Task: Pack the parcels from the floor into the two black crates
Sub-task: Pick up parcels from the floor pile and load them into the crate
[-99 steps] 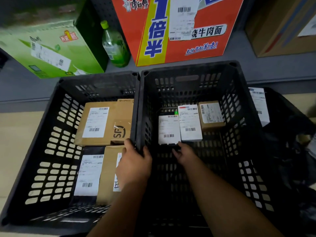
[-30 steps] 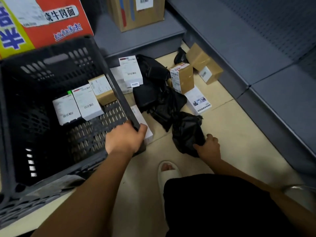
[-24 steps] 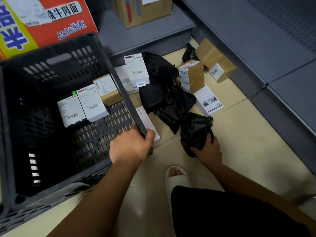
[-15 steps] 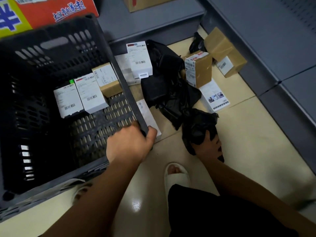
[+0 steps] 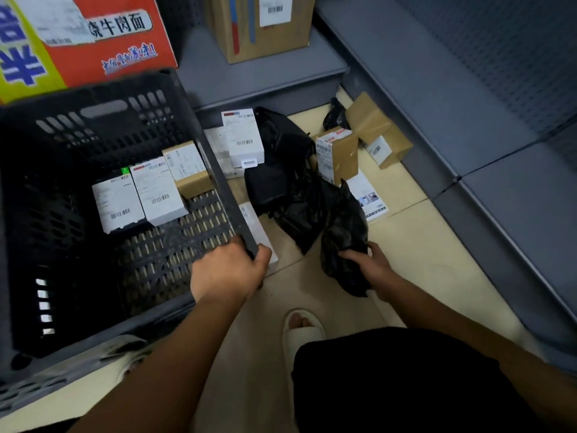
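Black parcel (image 5: 342, 239) now in right hand (image 5: 376, 268)

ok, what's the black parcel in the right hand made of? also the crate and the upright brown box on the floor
The black parcel gripped by the right hand looks like thin plastic film, probably a poly mailer: it is glossy, crumpled and sagging. The crate looks like rigid moulded plastic, matt black, with slotted walls and floor. The upright brown box looks like matt brown cardboard with a white paper label on one face.
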A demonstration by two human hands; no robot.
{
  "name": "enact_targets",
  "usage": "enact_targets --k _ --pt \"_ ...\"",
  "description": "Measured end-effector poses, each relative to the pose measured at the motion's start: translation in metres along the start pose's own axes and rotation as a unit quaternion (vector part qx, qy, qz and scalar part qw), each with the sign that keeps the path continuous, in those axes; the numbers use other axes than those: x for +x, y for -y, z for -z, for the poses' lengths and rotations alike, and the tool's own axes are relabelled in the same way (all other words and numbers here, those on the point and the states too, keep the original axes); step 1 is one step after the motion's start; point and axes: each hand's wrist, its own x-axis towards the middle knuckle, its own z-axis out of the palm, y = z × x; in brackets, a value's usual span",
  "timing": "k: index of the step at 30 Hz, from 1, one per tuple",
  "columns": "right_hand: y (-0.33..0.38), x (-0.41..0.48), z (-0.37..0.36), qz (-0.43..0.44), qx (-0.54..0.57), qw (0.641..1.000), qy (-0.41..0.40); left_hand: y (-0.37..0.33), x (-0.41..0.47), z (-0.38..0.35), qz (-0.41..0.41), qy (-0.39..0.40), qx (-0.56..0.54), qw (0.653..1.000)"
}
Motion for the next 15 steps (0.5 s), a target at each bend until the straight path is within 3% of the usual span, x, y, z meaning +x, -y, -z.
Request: enact_targets --k 6,9,13,15 --pt "0.103 -0.074 0.044 0.022 -0.068 0.986 0.15 -0.005 -0.002 0.014 0.0 0.043 -0.009 0.999" --pt "0.138 -0.111 0.05 0.044 -0.11 0.977 0.175 -0.008 -0.004 0.019 0.007 0.079 -0.018 0.997" --pt "0.172 -0.167 0.042 0.084 -0.113 0.972 0.189 -0.004 -0.003 0.034 0.037 0.192 -0.076 0.978" --pt "0.179 -0.193 0.034 0.085 -0.057 0.972 0.211 -0.003 -0.004 0.058 0.087 0.173 -0.089 0.977"
